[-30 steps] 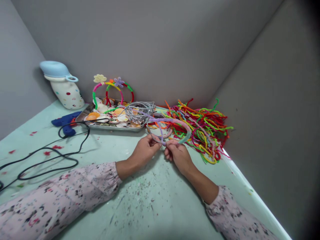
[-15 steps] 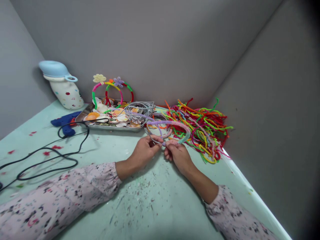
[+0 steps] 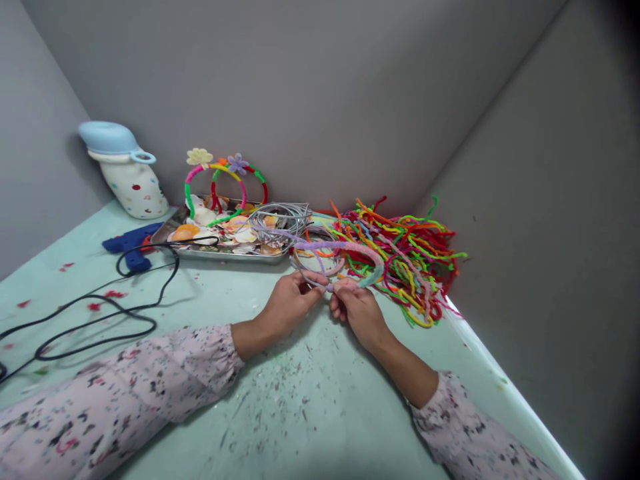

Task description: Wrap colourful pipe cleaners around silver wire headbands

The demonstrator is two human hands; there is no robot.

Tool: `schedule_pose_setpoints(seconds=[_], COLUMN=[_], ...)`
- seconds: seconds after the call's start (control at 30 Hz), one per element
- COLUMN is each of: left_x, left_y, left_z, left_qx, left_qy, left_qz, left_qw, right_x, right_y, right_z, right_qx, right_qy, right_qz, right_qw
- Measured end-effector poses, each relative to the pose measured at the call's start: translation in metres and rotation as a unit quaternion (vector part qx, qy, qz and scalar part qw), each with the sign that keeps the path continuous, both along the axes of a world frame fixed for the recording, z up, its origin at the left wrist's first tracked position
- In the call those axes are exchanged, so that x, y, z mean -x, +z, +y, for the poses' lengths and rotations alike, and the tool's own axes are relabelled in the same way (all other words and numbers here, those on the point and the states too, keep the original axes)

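Observation:
Between my hands is a wire hoop (image 3: pixel 371 252), wrapped partly in lilac, pink and pale teal pipe cleaner. My left hand (image 3: pixel 290 300) pinches its grey wire side, close to where the lilac wrapping ends. My right hand (image 3: pixel 357 310) is closed on the near side of the hoop, by the teal part, with its fingertips at the lilac wrap. A loose lilac pipe cleaner end (image 3: pixel 283 233) sticks out to the left over the tray. The fingertips of both hands almost meet and partly hide the wire there.
A metal tray (image 3: pixel 235 257) of shells stands behind my left hand, with two flowered hoops (image 3: pixel 243 190) and a grey wire coil (image 3: pixel 285 217). Right of it lies a pile of pipe cleaners (image 3: pixel 405 250). At left are a blue glue gun (image 3: pixel 133 243), its black cord (image 3: pixel 150 327) and a bottle (image 3: pixel 131 180).
Both hands keep nearly the same place and grip on the hoop. The hoop has shifted very slightly to the right.

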State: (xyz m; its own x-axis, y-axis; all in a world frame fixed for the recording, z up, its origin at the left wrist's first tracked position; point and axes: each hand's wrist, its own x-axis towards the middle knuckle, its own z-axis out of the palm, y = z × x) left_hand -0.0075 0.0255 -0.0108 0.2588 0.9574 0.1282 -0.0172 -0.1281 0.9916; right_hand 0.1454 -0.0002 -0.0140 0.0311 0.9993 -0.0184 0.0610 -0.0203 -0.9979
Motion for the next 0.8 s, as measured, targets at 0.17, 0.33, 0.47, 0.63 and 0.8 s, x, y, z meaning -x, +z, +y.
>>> schedule_pose_setpoints(seconds=[0.17, 0.33, 0.47, 0.63, 0.8], left_x=[0.0004, 0.0007, 0.0001, 0.0000, 0.0001], left_y=[-0.0007, -0.0006, -0.0006, -0.0008, -0.0008], left_z=[0.0001, -0.0004, -0.0002, 0.0002, 0.0005], left_qx=[-0.003, -0.003, -0.005, -0.007, -0.015], left_qy=[0.004, 0.009, 0.002, -0.005, 0.002], left_qz=[0.000, 0.013, 0.000, -0.017, -0.013], left_qw=[1.000, 1.000, 1.000, 1.000, 1.000], right_x=[0.0003, 0.0006, 0.0001, -0.0002, -0.0002], right_y=[0.0006, 0.0033, 0.0029, 0.0022, 0.0028], right_z=[-0.0009, -0.0020, -0.0021, -0.0014, -0.0026], right_qx=[-0.003, -0.010, -0.013, -0.022, -0.023], right_qy=[-0.001, 0.001, 0.002, 0.000, 0.005], right_qz=[-0.004, -0.014, -0.015, -0.019, -0.026], right_qw=[1.000, 1.000, 1.000, 1.000, 0.999])
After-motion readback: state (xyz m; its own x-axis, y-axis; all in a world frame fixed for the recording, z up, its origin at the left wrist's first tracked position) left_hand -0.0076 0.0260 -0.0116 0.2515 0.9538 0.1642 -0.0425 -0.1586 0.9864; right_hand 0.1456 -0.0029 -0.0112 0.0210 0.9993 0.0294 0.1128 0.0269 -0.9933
